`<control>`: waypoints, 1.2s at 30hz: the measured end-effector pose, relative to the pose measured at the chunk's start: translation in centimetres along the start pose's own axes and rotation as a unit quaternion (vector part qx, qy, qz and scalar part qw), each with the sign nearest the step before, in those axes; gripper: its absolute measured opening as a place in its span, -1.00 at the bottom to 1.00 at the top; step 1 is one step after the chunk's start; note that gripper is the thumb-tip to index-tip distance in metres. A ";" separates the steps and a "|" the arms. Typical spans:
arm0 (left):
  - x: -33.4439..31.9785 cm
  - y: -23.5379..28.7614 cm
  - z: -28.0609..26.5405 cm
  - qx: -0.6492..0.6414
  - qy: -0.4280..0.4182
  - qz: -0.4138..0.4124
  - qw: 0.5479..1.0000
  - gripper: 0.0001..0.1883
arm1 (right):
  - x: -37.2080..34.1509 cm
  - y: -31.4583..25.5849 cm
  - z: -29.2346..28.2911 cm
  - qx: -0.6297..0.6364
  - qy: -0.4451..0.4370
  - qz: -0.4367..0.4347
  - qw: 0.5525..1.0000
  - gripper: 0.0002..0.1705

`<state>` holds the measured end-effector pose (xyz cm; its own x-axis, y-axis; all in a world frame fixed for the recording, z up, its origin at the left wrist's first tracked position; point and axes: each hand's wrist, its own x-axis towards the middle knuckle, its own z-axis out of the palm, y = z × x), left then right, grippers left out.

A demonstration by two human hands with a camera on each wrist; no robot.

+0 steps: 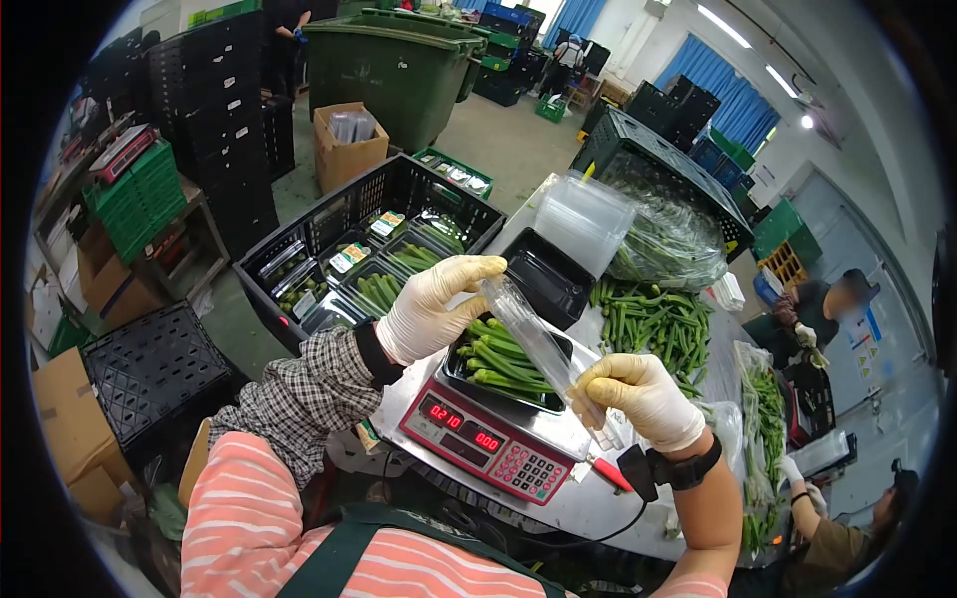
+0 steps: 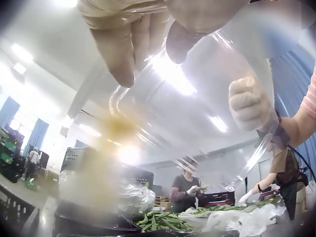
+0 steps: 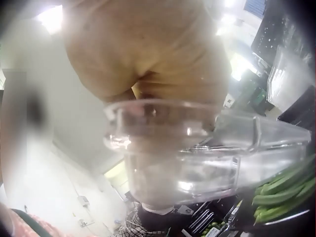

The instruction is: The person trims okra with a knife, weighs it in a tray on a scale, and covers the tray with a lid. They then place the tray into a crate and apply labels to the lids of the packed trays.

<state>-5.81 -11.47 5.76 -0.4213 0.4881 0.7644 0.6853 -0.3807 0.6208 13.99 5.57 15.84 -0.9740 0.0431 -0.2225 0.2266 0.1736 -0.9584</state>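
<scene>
Both hands wear pale gloves and hold a clear plastic lid (image 1: 533, 339) tilted between them. My left hand (image 1: 429, 304) pinches its upper left end, while my right hand (image 1: 648, 399) grips the lower right end with curled fingers. Beneath the lid, a black tray of okra (image 1: 498, 359) sits on a red-trimmed weighing scale (image 1: 478, 447), whose red display reads 0.210 and 0.00. The lid partly hides the tray. In the right wrist view, the lid (image 3: 207, 173) stretches from the right hand (image 3: 143, 49) towards the okra (image 3: 281, 195).
Behind the scale lie another black tray (image 1: 546, 284), a stack of clear lids (image 1: 583, 224) and loose okra (image 1: 653, 324). A black crate (image 1: 269, 264) at left holds packed trays. A red-handled tool (image 1: 610, 475) lies right of the scale. Other people work at the right.
</scene>
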 end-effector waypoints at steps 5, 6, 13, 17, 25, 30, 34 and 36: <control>-0.2 1.2 0.1 0.020 0.012 0.024 0.999 -0.58 | -1.1 0.8 1.5 0.013 0.014 -0.010 1.000 -0.83; -0.3 1.2 0.2 0.017 0.021 0.054 0.998 -0.58 | -1.5 0.8 2.0 -0.018 0.043 0.001 0.999 -0.85; 0.0 2.8 0.9 0.020 -0.003 0.086 0.996 -0.65 | -4.9 -0.4 2.8 -0.330 0.113 -0.132 0.928 -0.81; 0.5 4.6 2.2 0.088 -0.023 0.149 0.985 -0.68 | -5.7 -0.1 -0.8 -0.244 0.265 -0.126 0.924 -0.95; -0.7 5.5 2.1 -0.151 0.074 -0.143 0.975 -0.83 | -9.4 8.5 -17.6 -0.458 0.579 -0.231 0.633 -0.89; -2.8 1.9 -1.6 -0.309 0.161 -0.272 0.897 -0.83 | -6.8 26.5 -18.4 -0.573 0.463 -0.086 0.670 -0.88; -4.4 1.6 -3.9 -0.335 0.214 -0.269 0.877 -0.84 | -3.6 25.2 -15.0 -0.482 0.363 0.054 0.795 -0.82; -4.7 1.8 -4.7 -0.338 0.218 -0.274 0.874 -0.85 | -1.2 20.8 -12.4 -0.445 0.314 -0.086 0.834 -0.80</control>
<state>-5.42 -18.17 4.08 -0.8636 0.4522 0.2229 -0.1350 -0.6333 0.7620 19.91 21.31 -1.64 -0.8618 0.4015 0.3100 0.2690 0.8799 -0.3917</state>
